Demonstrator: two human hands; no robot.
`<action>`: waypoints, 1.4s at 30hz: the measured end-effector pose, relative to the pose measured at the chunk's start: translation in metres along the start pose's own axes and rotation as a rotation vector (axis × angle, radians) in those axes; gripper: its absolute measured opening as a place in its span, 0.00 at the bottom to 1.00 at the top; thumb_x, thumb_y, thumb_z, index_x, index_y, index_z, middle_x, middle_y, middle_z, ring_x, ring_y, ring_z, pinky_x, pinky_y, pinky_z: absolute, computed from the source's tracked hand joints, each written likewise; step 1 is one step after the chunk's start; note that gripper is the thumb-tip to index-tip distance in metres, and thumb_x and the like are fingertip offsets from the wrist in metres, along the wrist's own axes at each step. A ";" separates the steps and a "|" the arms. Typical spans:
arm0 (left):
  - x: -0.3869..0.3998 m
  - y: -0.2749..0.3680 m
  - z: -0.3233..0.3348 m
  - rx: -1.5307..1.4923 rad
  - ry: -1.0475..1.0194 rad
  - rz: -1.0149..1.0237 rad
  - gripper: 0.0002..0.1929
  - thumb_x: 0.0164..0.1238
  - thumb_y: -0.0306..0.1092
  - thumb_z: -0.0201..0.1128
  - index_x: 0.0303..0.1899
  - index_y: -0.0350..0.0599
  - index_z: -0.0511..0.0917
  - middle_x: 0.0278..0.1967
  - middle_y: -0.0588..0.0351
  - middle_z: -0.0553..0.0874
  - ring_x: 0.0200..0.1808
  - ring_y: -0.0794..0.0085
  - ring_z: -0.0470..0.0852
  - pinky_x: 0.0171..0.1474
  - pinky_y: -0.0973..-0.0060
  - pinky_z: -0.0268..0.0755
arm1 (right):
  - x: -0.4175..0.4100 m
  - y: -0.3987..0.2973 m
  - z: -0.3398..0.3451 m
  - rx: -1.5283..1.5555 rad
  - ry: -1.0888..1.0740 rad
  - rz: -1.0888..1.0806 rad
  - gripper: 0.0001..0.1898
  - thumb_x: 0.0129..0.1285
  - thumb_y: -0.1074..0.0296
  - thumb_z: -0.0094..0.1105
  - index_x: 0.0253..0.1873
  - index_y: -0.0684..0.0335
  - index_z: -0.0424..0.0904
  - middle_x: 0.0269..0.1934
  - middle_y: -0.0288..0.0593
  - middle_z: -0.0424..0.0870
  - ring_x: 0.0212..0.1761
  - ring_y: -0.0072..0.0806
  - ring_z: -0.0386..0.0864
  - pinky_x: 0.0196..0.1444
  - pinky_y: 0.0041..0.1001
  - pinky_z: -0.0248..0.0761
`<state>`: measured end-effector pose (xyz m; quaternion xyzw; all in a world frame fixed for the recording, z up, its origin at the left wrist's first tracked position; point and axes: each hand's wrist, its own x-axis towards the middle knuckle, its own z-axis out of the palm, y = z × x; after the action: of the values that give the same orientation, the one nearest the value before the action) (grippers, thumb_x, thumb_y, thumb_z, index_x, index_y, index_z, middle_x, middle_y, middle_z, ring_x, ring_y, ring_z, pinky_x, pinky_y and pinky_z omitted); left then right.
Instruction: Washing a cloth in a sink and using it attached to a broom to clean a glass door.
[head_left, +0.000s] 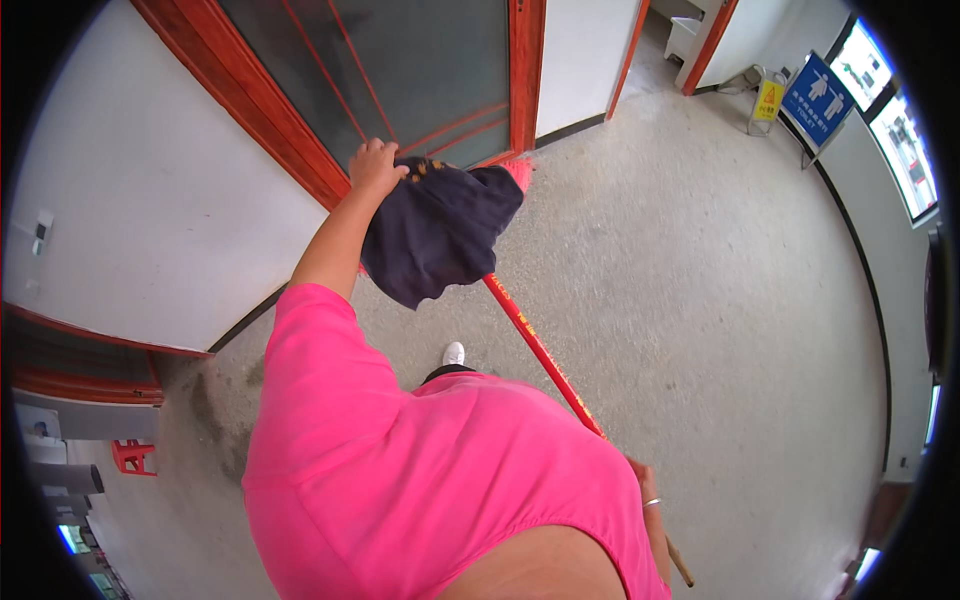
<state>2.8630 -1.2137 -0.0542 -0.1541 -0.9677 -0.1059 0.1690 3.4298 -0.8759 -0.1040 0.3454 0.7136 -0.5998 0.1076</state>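
Observation:
My left hand (375, 171) reaches forward and grips the upper edge of a dark navy cloth (439, 229) with a few yellow-orange marks. The cloth hangs loosely over the head of a broom, and hides most of it. Pinkish-red bristles (517, 171) stick out at the cloth's upper right, and a small tuft shows at its lower left. From under the cloth a red broom handle (544, 352) with yellow lettering slants back towards me. My right hand (643, 480), partly hidden behind my pink shirt, is closed around the handle near my right side. The handle's bare end (681, 562) extends behind it.
A red-framed door (390, 82) with dark glass stands close ahead, beside a white wall (165, 187). Grey floor (697, 300) stretches to the right. A blue toilet sign (816, 101) and a yellow caution sign (768, 101) stand far right. A red stool (135, 457) is at left.

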 end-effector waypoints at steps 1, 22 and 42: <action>0.004 -0.001 0.008 0.110 -0.120 -0.029 0.15 0.58 0.45 0.59 0.45 0.53 0.77 0.44 0.57 0.79 0.47 0.62 0.77 0.46 0.67 0.70 | 0.002 -0.001 -0.002 0.003 -0.003 -0.004 0.13 0.56 0.65 0.60 0.43 0.66 0.80 0.15 0.31 0.70 0.18 0.10 0.64 0.19 0.17 0.58; 0.062 0.063 0.018 -0.953 -0.496 -0.243 0.25 0.62 0.36 0.56 0.60 0.46 0.63 0.46 0.51 0.81 0.45 0.68 0.79 0.49 0.74 0.69 | 0.021 -0.024 -0.036 -0.389 -0.071 -0.260 0.12 0.54 0.66 0.61 0.42 0.63 0.81 0.14 0.37 0.74 0.16 0.12 0.69 0.20 0.18 0.63; -0.044 -0.074 -0.073 -0.037 -0.519 -0.384 0.23 0.61 0.51 0.53 0.40 0.37 0.80 0.38 0.41 0.81 0.42 0.55 0.80 0.47 0.68 0.70 | -0.011 -0.006 0.003 0.189 -0.058 -0.150 0.13 0.57 0.68 0.60 0.45 0.69 0.79 0.20 0.23 0.68 0.21 0.10 0.62 0.20 0.15 0.56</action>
<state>2.8996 -1.3128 -0.0142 0.0065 -0.9878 -0.1107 -0.1095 3.4337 -0.8832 -0.0941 0.2820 0.6743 -0.6806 0.0502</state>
